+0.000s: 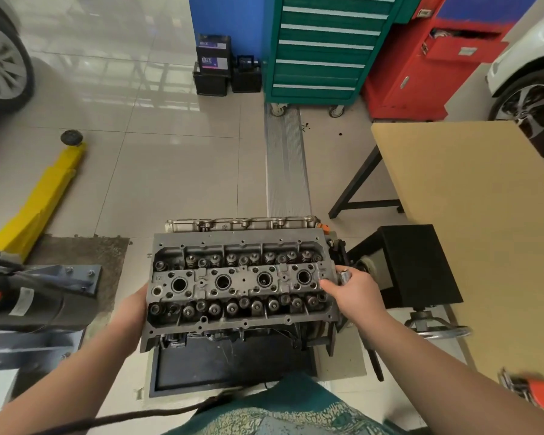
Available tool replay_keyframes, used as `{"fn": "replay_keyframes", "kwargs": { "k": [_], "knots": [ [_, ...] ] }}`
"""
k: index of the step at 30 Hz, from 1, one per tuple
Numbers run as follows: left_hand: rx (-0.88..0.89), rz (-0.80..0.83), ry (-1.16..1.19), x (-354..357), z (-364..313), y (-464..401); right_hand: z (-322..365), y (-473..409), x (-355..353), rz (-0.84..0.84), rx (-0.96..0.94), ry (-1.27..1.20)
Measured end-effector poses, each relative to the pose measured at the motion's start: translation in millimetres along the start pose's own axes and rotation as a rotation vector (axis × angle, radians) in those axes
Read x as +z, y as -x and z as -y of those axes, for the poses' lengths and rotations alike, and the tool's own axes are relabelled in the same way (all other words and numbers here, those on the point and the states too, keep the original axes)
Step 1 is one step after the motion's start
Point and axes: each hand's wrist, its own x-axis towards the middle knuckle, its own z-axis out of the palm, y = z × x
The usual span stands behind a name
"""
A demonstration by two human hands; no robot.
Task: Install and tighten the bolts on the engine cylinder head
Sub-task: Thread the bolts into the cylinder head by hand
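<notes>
Cylinder head [242, 282] sits centre-near on an engine stand, top face up: grey cast metal, rectangular, dull and oily. Four round bores run in a row along the middle strip, with rows of valve springs on the far and near sides of it and small bolt holes around the rim.

Left hand [135, 309] is against the head's left end, palm on the casting. Its fingers are hidden behind the edge, so grip can't be confirmed.

Right hand [354, 293] is at the head's right end, fingers curled round a shiny chrome socket [345, 275], cylindrical, open end up. Fingertips touch the right edge of the casting.

Below the head, a black flat tray [233, 362] on the stand base. Right of the head, a black box-shaped stand housing [421, 265] with a round metal handwheel [437, 331] near it.

Tan flat-topped table [471, 215] with black angled legs on the right; a blurred orange-and-metal tool [531, 390] lies at its near edge.

Glossy beige floor tiles, with a ribbed metal strip [286, 164] running away from the stand. Yellow lift arm [41, 199] at left. Far side: green drawer cabinet [324, 48] on castors, red cabinet [434, 64] and two black batteries [214, 64]. Car wheels at far left and far right.
</notes>
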Motion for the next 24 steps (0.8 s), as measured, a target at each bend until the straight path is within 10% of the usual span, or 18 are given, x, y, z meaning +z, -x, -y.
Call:
{"fn": "replay_keyframes", "kwargs": {
  "k": [24],
  "knots": [
    [-0.112,-0.053,0.177,12,-1,11,-4,-16,-5,0.077,-0.035,0.080]
  ]
}}
